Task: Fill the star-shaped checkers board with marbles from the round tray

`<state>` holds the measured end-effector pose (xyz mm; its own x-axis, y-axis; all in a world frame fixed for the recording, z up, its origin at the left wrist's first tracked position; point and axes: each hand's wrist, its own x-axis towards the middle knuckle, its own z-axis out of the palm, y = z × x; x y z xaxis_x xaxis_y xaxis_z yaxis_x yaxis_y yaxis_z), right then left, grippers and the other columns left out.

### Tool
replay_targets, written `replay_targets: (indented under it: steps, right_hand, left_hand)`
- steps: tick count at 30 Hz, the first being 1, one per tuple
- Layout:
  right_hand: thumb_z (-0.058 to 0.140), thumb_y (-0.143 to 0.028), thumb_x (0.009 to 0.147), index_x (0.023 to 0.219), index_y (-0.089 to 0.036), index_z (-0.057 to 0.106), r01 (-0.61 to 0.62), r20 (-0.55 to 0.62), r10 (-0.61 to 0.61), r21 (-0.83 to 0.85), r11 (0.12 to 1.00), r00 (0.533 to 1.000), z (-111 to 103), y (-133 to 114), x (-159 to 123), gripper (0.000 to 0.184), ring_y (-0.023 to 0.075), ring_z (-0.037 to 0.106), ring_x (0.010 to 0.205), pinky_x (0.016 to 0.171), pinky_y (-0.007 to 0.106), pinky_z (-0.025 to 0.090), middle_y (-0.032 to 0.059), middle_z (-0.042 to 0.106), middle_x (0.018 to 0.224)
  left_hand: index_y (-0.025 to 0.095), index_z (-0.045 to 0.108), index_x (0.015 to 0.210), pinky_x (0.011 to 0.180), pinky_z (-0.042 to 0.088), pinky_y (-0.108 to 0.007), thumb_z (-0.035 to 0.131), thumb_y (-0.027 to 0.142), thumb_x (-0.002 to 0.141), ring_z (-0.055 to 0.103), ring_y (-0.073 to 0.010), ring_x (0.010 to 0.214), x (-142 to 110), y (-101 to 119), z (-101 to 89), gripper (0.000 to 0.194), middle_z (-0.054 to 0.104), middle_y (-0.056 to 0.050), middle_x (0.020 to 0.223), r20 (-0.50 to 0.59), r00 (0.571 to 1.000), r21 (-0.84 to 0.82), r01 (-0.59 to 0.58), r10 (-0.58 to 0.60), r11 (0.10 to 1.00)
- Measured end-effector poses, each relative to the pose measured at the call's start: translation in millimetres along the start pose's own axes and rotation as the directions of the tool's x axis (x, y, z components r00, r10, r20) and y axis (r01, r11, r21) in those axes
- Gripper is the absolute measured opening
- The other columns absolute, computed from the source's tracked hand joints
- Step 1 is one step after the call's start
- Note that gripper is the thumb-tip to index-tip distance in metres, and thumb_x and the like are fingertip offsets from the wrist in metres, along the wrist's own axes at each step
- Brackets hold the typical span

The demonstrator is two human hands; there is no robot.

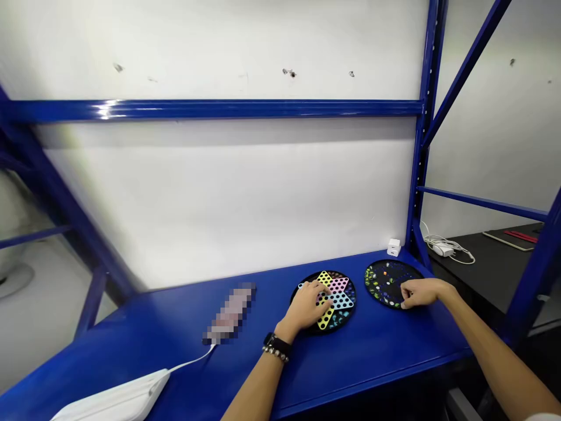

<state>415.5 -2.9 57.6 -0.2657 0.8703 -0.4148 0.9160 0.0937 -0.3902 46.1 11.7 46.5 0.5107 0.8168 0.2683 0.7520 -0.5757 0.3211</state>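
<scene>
My left hand point(305, 305), wearing a dark watch and a beaded bracelet, rests over the left part of a round Chinese checkers board point(340, 300). Its thumb and fingers are apart, and the palm side is hidden. The star on the board has yellow, pink and light blue points with holes; coloured marbles lie in the black sections around it. On the right, my right hand point(421, 291) reaches over the edge of a round black tray point(397, 270) of scattered coloured marbles. Those fingers are curled together low at the tray; whatever they hold is hidden.
Both discs lie on a blue table point(267, 356). At the left are a blurred-out phone point(231, 316) on a white cable and a white power strip-like block point(118, 397). White adapters point(393, 248) stand at the back right, by the blue frame point(418, 193).
</scene>
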Motion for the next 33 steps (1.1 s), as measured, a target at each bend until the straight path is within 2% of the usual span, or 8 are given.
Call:
replay_targets:
  steps: [7, 10, 14, 17, 20, 23, 28, 33]
  right_hand:
    - [0.063, -0.035, 0.076, 0.079, -0.020, 0.058, 0.115, -0.039, -0.113, 0.056, 0.992, 0.993, 9.4, -6.8, -10.7, 0.016, 0.0153, 0.051, 0.070, 0.058, 0.024, 0.032, 0.0008, 0.060, 0.079]
    - [0.060, -0.036, 0.077, 0.074, -0.019, 0.051, 0.179, -0.073, -0.167, 0.236, 0.955, 0.983, 6.4, -7.8, -13.3, 0.019, 0.0120, 0.044, 0.063, 0.054, 0.023, 0.030, -0.0002, 0.053, 0.073]
    - [0.047, -0.038, 0.080, 0.078, -0.022, 0.040, 0.217, -0.139, -0.172, 0.758, 0.616, 0.975, -0.8, -4.5, -9.5, 0.018, 0.0078, 0.025, 0.047, 0.043, 0.021, 0.019, -0.0048, 0.039, 0.064]
    - [0.045, -0.034, 0.072, 0.074, -0.023, 0.031, 0.215, -0.177, -0.143, 0.922, 0.323, 0.974, -5.4, -2.5, 4.1, 0.018, 0.0067, 0.016, 0.043, 0.039, 0.020, 0.010, -0.0060, 0.033, 0.061]
    - [0.045, -0.033, 0.072, 0.071, -0.023, 0.029, 0.196, -0.176, -0.099, 0.949, 0.246, 0.979, -4.4, -6.5, 19.6, 0.019, 0.0062, 0.015, 0.042, 0.038, 0.019, 0.007, -0.0063, 0.032, 0.060]
    - [0.046, -0.043, 0.080, 0.071, -0.023, 0.030, 0.208, -0.209, -0.038, 0.901, 0.381, 0.977, 3.6, -15.8, 27.9, 0.027, 0.0055, 0.015, 0.042, 0.040, 0.020, 0.007, -0.0079, 0.030, 0.059]
    - [0.063, -0.050, 0.077, 0.066, -0.020, 0.041, 0.216, -0.374, -0.047, 0.422, 0.880, 0.926, 22.9, -30.6, 26.4, 0.038, 0.0076, 0.035, 0.049, 0.046, 0.021, 0.021, -0.0058, 0.039, 0.055]
    - [0.069, -0.043, 0.074, 0.072, -0.019, 0.055, 0.086, -0.316, -0.062, 0.062, 0.994, 0.947, 32.8, -37.1, 24.4, 0.027, 0.0149, 0.055, 0.067, 0.056, 0.023, 0.031, 0.0016, 0.063, 0.072]
  left_hand:
    - [0.024, 0.067, 0.099, 0.088, 0.042, -0.038, 0.054, 0.040, 0.085, 0.056, -0.0237, 0.094, -0.5, 0.5, -0.7, 0.025, 0.065, -0.005, 0.105, -0.002, 1.000, 0.009, 0.010, -0.010, 1.000]
    - [0.024, 0.067, 0.098, 0.088, 0.042, -0.037, 0.055, 0.039, 0.085, 0.057, -0.0238, 0.095, -0.6, 1.2, -1.4, 0.024, 0.065, -0.005, 0.105, -0.002, 1.000, 0.013, 0.008, -0.008, 1.000]
    - [0.025, 0.067, 0.098, 0.088, 0.042, -0.037, 0.055, 0.038, 0.085, 0.057, -0.0238, 0.096, -0.9, 0.7, -0.9, 0.022, 0.065, -0.004, 0.105, -0.006, 1.000, 0.015, 0.003, -0.002, 1.000]
    - [0.025, 0.067, 0.099, 0.087, 0.042, -0.038, 0.054, 0.038, 0.085, 0.057, -0.0238, 0.095, -0.9, -0.2, -0.1, 0.023, 0.065, -0.005, 0.106, -0.005, 1.000, 0.014, 0.002, -0.002, 1.000]
    - [0.024, 0.067, 0.100, 0.089, 0.042, -0.038, 0.054, 0.039, 0.085, 0.056, -0.0243, 0.097, -0.8, -0.2, -0.4, 0.025, 0.065, -0.006, 0.106, -0.002, 1.000, 0.012, 0.011, -0.011, 1.000]
    - [0.024, 0.067, 0.100, 0.089, 0.042, -0.039, 0.054, 0.039, 0.085, 0.056, -0.0247, 0.097, -1.0, 0.5, -1.7, 0.025, 0.065, -0.006, 0.105, 0.003, 1.000, 0.008, 0.016, -0.016, 1.000]
    - [0.024, 0.066, 0.099, 0.088, 0.043, -0.039, 0.052, 0.041, 0.086, 0.057, -0.0247, 0.096, -1.2, 0.7, -1.8, 0.026, 0.065, -0.006, 0.105, 0.003, 1.000, 0.003, 0.010, -0.010, 1.000]
    - [0.025, 0.066, 0.099, 0.087, 0.043, -0.037, 0.054, 0.040, 0.086, 0.057, -0.0236, 0.094, -0.3, -1.2, 0.3, 0.024, 0.065, -0.005, 0.103, 0.000, 1.000, 0.015, 0.012, -0.012, 1.000]
